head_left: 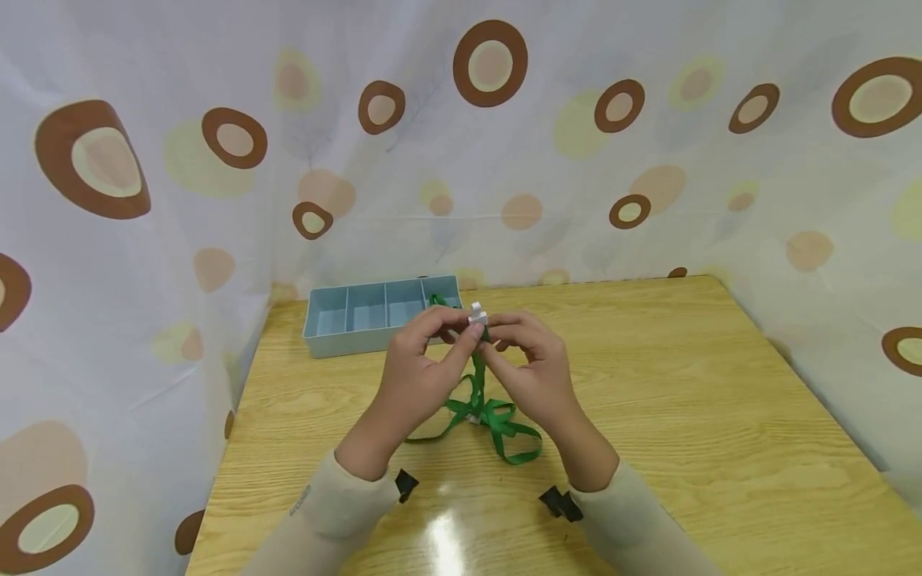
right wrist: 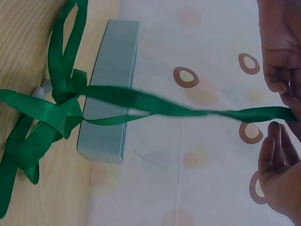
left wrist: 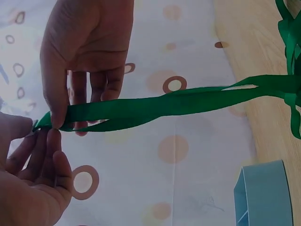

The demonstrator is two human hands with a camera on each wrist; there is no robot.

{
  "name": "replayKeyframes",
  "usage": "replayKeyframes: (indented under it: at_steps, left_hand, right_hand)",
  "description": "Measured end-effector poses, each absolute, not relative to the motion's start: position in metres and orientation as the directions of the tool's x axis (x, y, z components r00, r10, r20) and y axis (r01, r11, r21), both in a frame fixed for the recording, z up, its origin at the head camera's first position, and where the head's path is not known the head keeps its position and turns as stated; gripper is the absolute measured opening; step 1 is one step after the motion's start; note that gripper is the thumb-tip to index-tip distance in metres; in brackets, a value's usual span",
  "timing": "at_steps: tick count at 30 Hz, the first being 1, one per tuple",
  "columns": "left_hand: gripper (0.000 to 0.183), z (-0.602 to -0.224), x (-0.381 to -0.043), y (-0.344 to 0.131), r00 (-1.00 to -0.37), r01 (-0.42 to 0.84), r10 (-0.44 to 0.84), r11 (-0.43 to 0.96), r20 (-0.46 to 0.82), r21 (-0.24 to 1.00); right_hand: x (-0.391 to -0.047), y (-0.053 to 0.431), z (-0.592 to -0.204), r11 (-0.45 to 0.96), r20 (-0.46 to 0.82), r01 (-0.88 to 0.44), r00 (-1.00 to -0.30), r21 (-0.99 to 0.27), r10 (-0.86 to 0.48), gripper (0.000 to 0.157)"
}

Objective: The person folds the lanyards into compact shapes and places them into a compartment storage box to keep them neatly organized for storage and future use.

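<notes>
My left hand pinches a small white clip-like piece at the top end of a green ribbon, thumb across its front. Close beside it, my right hand has its thumb and fingertips at the ribbon just below the white piece. In the left wrist view the right thumb lies over the ribbon's end. Doubled and slightly twisted, the ribbon runs down from the hands to a looped green bow at the table. A bit of white shows beside the bow.
A light-blue tray with several compartments stands at the back left of the wooden table. More green ribbon lies in its right compartment. A patterned curtain hangs behind the table.
</notes>
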State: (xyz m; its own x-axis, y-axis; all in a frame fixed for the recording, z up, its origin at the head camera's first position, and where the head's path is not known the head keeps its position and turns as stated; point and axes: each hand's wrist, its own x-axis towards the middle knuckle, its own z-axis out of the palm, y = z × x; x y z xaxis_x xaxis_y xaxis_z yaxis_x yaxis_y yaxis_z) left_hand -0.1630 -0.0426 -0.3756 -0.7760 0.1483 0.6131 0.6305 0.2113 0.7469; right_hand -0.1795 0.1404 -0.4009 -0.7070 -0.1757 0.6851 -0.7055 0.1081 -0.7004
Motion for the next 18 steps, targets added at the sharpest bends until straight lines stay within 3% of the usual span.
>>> replayKeyframes:
  at_steps: [6,11,18]
  left_hand:
    - [0.015,-0.368,-0.165,-0.043,-0.782,0.621,0.089,0.196,0.617,0.759]
    - [0.015,-0.359,-0.167,-0.044,-0.766,0.640,0.085,0.179,0.637,0.747]
    - [0.016,-0.351,-0.182,-0.062,-0.749,0.636,-0.078,0.191,0.658,0.747]
  right_hand:
    - [-0.182,0.142,-0.399,-0.042,0.663,-0.673,-0.712,-0.738,-0.232,0.010]
    - [-0.187,0.142,-0.397,-0.203,0.544,-0.505,-0.756,-0.839,-0.364,0.018]
    - [-0.188,0.156,-0.401,-0.142,0.336,-0.306,-0.811,-0.941,-0.479,0.019]
